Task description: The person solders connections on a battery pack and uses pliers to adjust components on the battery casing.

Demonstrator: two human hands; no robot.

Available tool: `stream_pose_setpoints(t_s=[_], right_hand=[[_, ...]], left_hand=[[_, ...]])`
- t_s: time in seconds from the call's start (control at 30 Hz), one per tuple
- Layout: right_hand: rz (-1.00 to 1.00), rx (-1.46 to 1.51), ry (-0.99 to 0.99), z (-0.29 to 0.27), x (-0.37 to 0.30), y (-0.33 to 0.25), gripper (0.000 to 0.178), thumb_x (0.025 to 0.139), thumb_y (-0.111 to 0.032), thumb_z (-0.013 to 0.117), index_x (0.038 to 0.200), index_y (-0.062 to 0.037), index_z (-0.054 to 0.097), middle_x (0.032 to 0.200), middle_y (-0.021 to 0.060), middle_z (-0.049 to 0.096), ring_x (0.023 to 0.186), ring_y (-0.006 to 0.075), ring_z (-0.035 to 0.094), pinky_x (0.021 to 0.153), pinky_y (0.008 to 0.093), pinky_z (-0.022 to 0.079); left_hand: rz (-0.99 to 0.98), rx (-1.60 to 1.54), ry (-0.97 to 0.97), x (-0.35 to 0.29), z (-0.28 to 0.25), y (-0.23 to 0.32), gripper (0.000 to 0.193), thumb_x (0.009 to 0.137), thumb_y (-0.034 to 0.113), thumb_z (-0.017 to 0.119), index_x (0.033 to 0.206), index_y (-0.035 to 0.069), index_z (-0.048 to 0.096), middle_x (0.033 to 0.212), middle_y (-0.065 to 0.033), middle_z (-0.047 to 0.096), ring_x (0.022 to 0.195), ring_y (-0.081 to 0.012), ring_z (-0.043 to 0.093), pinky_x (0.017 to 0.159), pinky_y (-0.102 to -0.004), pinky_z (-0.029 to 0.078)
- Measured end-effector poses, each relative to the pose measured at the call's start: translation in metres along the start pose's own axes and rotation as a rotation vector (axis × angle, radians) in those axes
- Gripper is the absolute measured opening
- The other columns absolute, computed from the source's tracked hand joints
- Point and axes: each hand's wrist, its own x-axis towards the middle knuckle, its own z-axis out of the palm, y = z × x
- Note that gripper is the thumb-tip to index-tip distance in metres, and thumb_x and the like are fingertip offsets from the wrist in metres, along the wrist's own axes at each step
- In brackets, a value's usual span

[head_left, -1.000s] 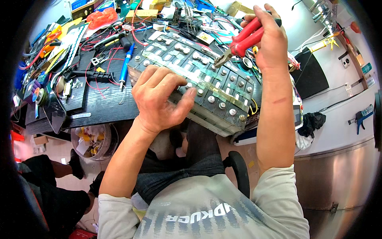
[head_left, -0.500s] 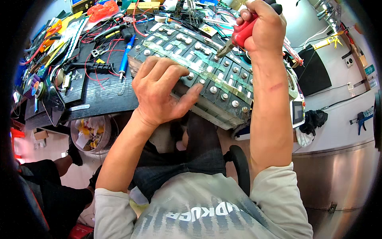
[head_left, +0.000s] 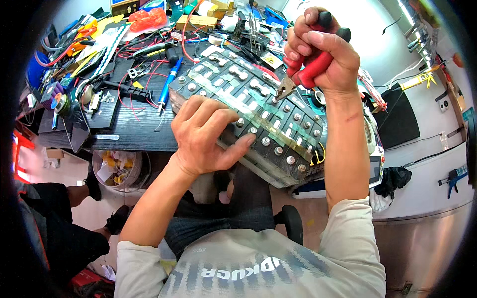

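Note:
A dark grey battery pack (head_left: 278, 134), made of several cells with round metal terminal studs, sits tilted at the table's near edge. Strips of greenish clear tape cross its top. My left hand (head_left: 201, 134) rests on its near-left edge, fingers bent but apart, thumb spread along the studs. Above the pack's far right part, my right hand (head_left: 330, 62) is closed around the red handles of pliers (head_left: 315, 69). Their metal jaws point down at a stud near the middle; whether they grip it I cannot tell.
Tools, wires and scraps crowd the black table (head_left: 144, 134). A blue pen-like tool (head_left: 170, 84) lies left of the pack. Below stands a waste bin (head_left: 121, 184). Another person's legs (head_left: 82, 223) are at lower left, a chair armrest (head_left: 289, 223) near my lap.
The pliers' jaws and handles have turned in my right hand, which has shifted slightly. My left hand keeps its place on the pack. The whole view has shifted a little.

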Motion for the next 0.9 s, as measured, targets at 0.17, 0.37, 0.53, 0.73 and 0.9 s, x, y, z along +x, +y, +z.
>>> stream_pose_setpoints(t_s=[0.17, 0.37, 0.53, 0.73, 0.9], right_hand=[[-0.044, -0.034, 0.215, 0.002, -0.005, 0.007, 0.013, 0.096, -0.012, 0.067, 0.108, -0.0079, 0.064, 0.087, 0.0036, 0.056, 0.076, 0.0147, 0.056, 0.073, 0.0368, 0.052], [-0.114, -0.122, 0.722, 0.003, -0.013, 0.014, 0.016, 0.099, -0.018, 0.076, 0.103, -0.0075, 0.065, 0.085, 0.0055, 0.063, 0.073, 0.0164, 0.062, 0.066, 0.0387, 0.055], [-0.058, -0.153, 0.891, 0.034, -0.004, 0.007, 0.026, 0.102, -0.033, 0.082, 0.107, -0.0095, 0.071, 0.086, 0.005, 0.067, 0.071, 0.0184, 0.065, 0.058, 0.0334, 0.053], [0.045, 0.031, 0.88, 0.027, -0.019, 0.006, 0.038, 0.102, -0.044, 0.082, 0.108, -0.0081, 0.072, 0.098, 0.0087, 0.072, 0.08, 0.0226, 0.067, 0.066, 0.0365, 0.055], [0.017, 0.047, 0.92, 0.024, -0.013, 0.006, 0.043, 0.102, -0.046, 0.08, 0.118, -0.0078, 0.069, 0.111, 0.011, 0.076, 0.094, 0.0238, 0.07, 0.073, 0.0417, 0.057]], left_hand=[[-0.004, 0.021, 0.037, 0.001, 0.0, 0.004, 0.033, 0.077, 0.035, 0.091, 0.09, 0.011, 0.073, 0.089, -0.0054, 0.07, 0.083, -0.0271, 0.064, 0.077, -0.0384, 0.053], [0.002, -0.002, 0.007, 0.0, 0.004, 0.004, 0.035, 0.078, 0.035, 0.091, 0.093, 0.009, 0.073, 0.092, -0.0085, 0.072, 0.086, -0.0298, 0.065, 0.079, -0.0407, 0.053], [0.006, 0.015, 0.015, 0.003, 0.001, 0.002, 0.034, 0.077, 0.032, 0.091, 0.094, 0.008, 0.074, 0.092, -0.0098, 0.072, 0.087, -0.0316, 0.065, 0.079, -0.0423, 0.053], [0.002, -0.033, 0.007, 0.003, 0.001, 0.004, 0.031, 0.078, 0.03, 0.091, 0.091, 0.008, 0.073, 0.091, -0.0091, 0.072, 0.085, -0.0307, 0.064, 0.076, -0.0415, 0.051], [-0.007, -0.03, 0.014, 0.0, 0.0, 0.003, 0.031, 0.077, 0.029, 0.091, 0.092, 0.009, 0.073, 0.092, -0.0087, 0.072, 0.085, -0.0306, 0.064, 0.077, -0.0415, 0.052]])
